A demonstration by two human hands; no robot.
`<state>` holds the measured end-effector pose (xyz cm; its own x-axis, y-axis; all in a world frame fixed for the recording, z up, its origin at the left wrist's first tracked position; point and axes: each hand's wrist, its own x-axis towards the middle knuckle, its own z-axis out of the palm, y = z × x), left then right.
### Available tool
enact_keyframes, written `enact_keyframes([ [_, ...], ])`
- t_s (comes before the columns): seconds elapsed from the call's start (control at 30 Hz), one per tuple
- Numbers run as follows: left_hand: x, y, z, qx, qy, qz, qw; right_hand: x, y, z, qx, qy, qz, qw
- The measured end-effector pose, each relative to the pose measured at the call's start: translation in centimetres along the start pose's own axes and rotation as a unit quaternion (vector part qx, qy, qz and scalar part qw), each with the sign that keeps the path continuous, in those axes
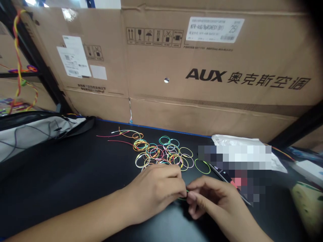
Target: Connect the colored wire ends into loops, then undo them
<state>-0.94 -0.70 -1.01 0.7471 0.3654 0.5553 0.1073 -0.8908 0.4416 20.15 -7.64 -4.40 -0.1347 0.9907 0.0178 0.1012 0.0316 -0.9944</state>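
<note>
My left hand (161, 188) and my right hand (214, 198) meet over the black tabletop, their fingertips pinched close together. Between them shows a short stretch of a thin green cord loop (182, 198), gripped from both sides. Fingers cover most of it, so where its ends lie cannot be made out. Just beyond my left hand is a loose pile of thin coloured cord loops (153, 152) in orange, yellow, pink, teal and white. One yellow-green loop (202, 166) lies apart, near my right hand. Uncoiled red cords (118, 141) stretch out at the pile's left.
A printed cardboard panel (156, 67) stands along the back of the black table (63, 188). At right lie a dark phone-like device (223, 173), partly blurred out, and a white plastic bag (279, 163). A grey-and-black bag (37, 134) rests at left. Twisted red-yellow cord (17, 50) hangs by the frame.
</note>
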Motion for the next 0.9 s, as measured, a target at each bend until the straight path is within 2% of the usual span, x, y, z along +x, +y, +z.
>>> enact_keyframes([
  [0.07,0.1,0.2,0.0,-0.001,-0.011,-0.007,1.0,-0.1,0.0,0.1,0.02,-0.024,0.035,0.999],
  [0.13,0.3,0.3,-0.3,-0.1,-0.028,-0.098,0.99,-0.3,-0.4,0.1,-0.047,-0.04,-0.007,0.998],
  [0.17,0.5,0.2,-0.4,-0.178,-0.046,-0.164,0.969,-0.4,-0.7,0.0,-0.101,-0.043,-0.064,0.992],
  [0.2,0.7,0.1,-0.6,-0.261,-0.071,-0.231,0.935,-0.5,-1.0,-0.2,-0.159,-0.044,-0.135,0.977],
  [0.27,0.9,-0.1,-1.0,-0.398,-0.121,-0.323,0.85,-0.7,-1.6,-0.5,-0.254,-0.056,-0.259,0.93],
  [0.3,1.0,-0.2,-1.2,-0.444,-0.138,-0.341,0.817,-0.8,-1.8,-0.6,-0.278,-0.066,-0.296,0.912],
  [0.33,1.0,-0.2,-1.3,-0.473,-0.147,-0.348,0.796,-0.9,-2.0,-0.7,-0.289,-0.077,-0.316,0.901],
  [0.37,1.0,-0.2,-1.5,-0.486,-0.15,-0.35,0.787,-0.9,-2.2,-0.7,-0.294,-0.085,-0.322,0.896],
  [0.4,1.1,-0.1,-1.6,-0.484,-0.151,-0.349,0.788,-1.0,-2.3,-0.8,-0.296,-0.089,-0.321,0.895],
  [0.43,1.0,0.0,-1.7,-0.467,-0.15,-0.343,0.801,-1.0,-2.4,-0.7,-0.293,-0.084,-0.32,0.897],
  [0.5,1.0,0.3,-1.6,-0.375,-0.126,-0.308,0.865,-0.9,-2.4,-0.6,-0.276,-0.058,-0.287,0.916],
  [0.57,0.8,0.5,-1.1,-0.232,-0.064,-0.217,0.946,-0.8,-2.0,-0.3,-0.218,-0.029,-0.195,0.956],
  [0.6,0.6,0.6,-0.8,-0.154,-0.03,-0.154,0.975,-0.6,-1.7,-0.2,-0.168,-0.021,-0.134,0.976],
  [0.63,0.4,0.6,-0.5,-0.083,-0.004,-0.091,0.992,-0.5,-1.4,0.0,-0.114,-0.019,-0.07,0.991],
  [0.7,0.0,0.6,0.2,0.021,0.016,0.003,1.0,-0.3,-0.7,0.3,-0.013,-0.022,0.017,1.0],
  [0.77,-0.1,0.6,0.5,0.069,0.017,0.036,0.997,-0.3,-0.2,0.5,0.036,-0.021,0.037,0.998],
  [0.83,0.0,0.6,0.5,0.026,0.017,0.005,1.0,-0.5,-0.2,0.6,0.024,-0.025,0.021,0.999],
  [0.9,0.4,0.6,0.2,-0.09,0.004,-0.106,0.99,-0.8,-0.7,0.5,-0.053,-0.04,-0.022,0.998],
])
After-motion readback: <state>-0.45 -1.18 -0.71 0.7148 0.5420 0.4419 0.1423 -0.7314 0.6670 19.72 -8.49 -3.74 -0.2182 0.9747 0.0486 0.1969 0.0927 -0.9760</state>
